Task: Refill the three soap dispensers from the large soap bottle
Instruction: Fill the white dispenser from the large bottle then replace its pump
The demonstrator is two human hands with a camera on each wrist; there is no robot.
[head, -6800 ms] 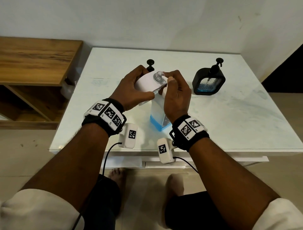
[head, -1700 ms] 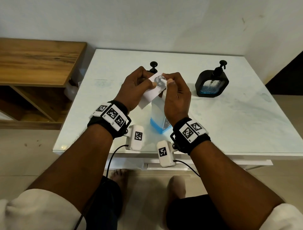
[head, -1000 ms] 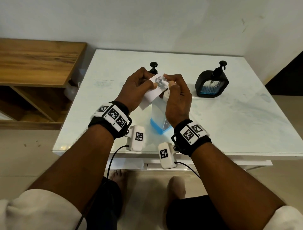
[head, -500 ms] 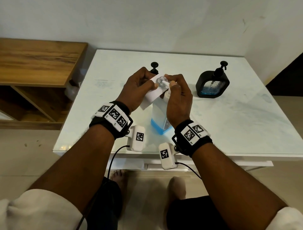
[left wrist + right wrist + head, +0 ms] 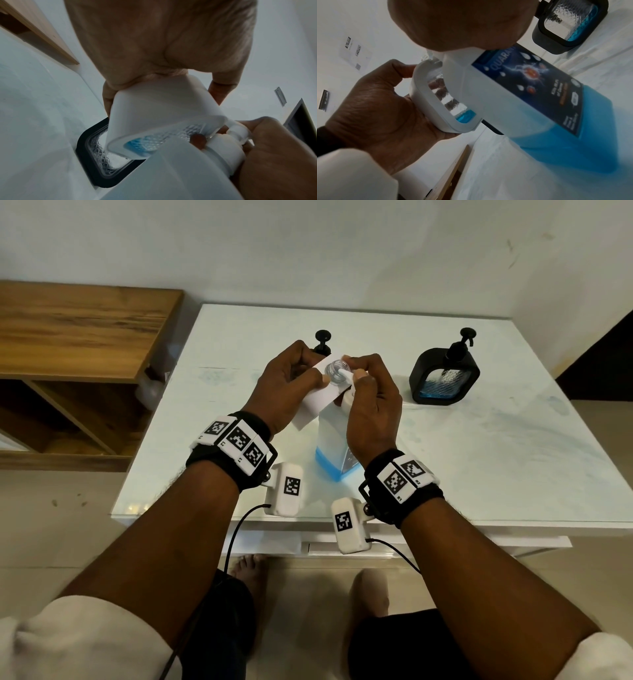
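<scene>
Counter [image 5: 479, 460], white: large soap bottle [image 5: 334, 446] upright near front edge, blue liquid low in base. White dispenser [image 5: 318, 402], tilted, open neck against bottle's pump nozzle, gripped by left hand [image 5: 287, 381], fingers curled round body. Right hand [image 5: 371, 405] closed round pump head of bottle. Black dispenser [image 5: 443, 378] upright, right rear, pump fitted. Second black dispenser [image 5: 102, 154] behind left hand, mostly hidden. Wooden shelf [image 5: 78, 337] at left.
</scene>
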